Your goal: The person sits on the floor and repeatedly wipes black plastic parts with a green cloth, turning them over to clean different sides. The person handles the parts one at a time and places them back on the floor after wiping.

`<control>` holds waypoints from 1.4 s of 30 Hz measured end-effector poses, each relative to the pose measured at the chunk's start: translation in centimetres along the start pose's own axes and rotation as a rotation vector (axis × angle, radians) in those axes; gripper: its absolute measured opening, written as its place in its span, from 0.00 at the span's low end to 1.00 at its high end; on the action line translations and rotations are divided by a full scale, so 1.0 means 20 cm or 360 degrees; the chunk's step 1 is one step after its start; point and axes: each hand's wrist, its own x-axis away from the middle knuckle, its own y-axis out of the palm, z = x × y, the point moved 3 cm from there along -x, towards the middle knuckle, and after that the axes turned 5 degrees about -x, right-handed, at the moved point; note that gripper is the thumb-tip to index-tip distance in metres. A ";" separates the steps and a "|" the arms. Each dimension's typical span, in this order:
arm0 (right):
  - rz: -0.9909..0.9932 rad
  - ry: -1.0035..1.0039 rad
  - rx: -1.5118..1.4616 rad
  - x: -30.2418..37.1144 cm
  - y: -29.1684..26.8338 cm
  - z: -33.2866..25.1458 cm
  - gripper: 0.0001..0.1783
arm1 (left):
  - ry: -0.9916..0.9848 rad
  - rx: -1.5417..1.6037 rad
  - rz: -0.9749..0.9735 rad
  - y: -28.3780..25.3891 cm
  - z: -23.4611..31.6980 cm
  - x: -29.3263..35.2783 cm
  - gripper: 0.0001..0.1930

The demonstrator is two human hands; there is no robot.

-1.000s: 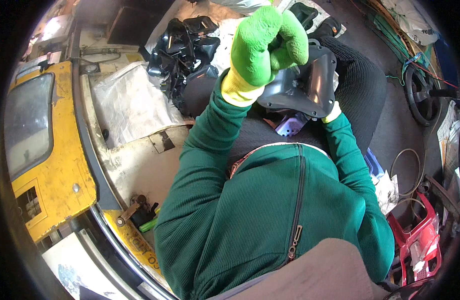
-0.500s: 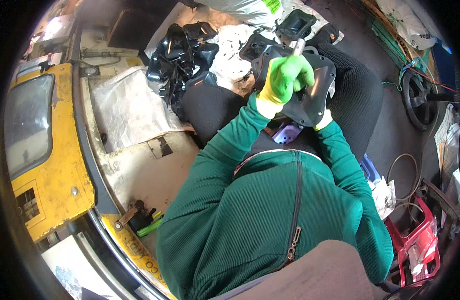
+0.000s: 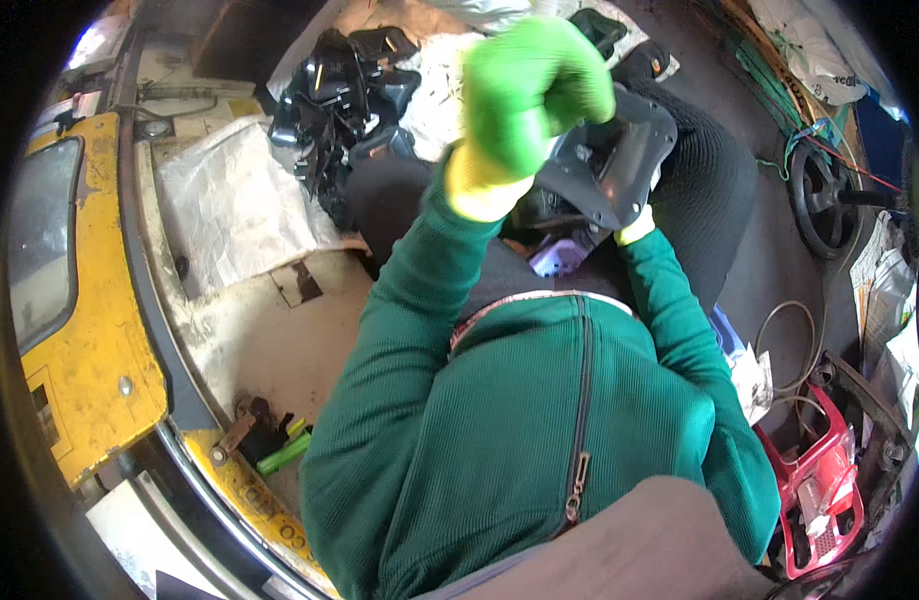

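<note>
My left hand [image 3: 534, 95], in a green and yellow glove, is raised close to the camera with its fingers curled shut. It blurs a little, and whatever it grips does not show. Past it, over my lap, is a black moulded plastic part [image 3: 634, 150] with a raised rim and small holes along its edge. My right hand [image 3: 636, 226] holds this part by its lower right side; the part hides most of the fingers, leaving the yellow cuff in sight. A purple piece [image 3: 554, 257] lies between my legs below the part.
A heap of glossy black plastic parts [image 3: 334, 100] lies ahead on the left, beside a whitish sheet [image 3: 234, 200]. At the left stands a yellow machine panel [image 3: 99, 390]. A red plastic stool [image 3: 819, 480] and a black handwheel [image 3: 819, 200] are on the right.
My left hand has lifted off the black part, up and leftward toward the camera. The pale stick that stuck out of its fist no longer shows. My right hand still holds the part.
</note>
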 end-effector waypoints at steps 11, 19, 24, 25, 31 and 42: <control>0.0320 0.0301 -0.0546 -0.18 -0.08 -0.14 0.29 | 0.0151 -0.0026 0.0120 -0.04 0.06 -0.04 0.14; 0.0647 0.0251 -0.0600 -0.34 -0.18 -0.28 0.30 | -0.0084 -0.0199 -0.0038 0.05 -0.14 0.03 0.21; 0.0483 0.0214 -0.0547 -0.31 -0.13 -0.27 0.31 | -0.0162 -0.0269 0.0035 -0.05 -0.03 0.02 0.14; 0.0415 0.0239 -0.0536 -0.28 -0.11 -0.24 0.31 | -0.0102 -0.0599 0.0160 0.00 -0.17 0.06 0.13; 0.0422 0.0184 -0.0565 -0.38 -0.10 -0.22 0.32 | 0.0378 -0.0453 -0.0095 0.00 0.07 -0.09 0.07; 0.0544 0.0105 -0.0545 -0.37 -0.17 -0.33 0.34 | 0.0396 -0.0342 -0.0042 -0.03 0.11 -0.04 0.10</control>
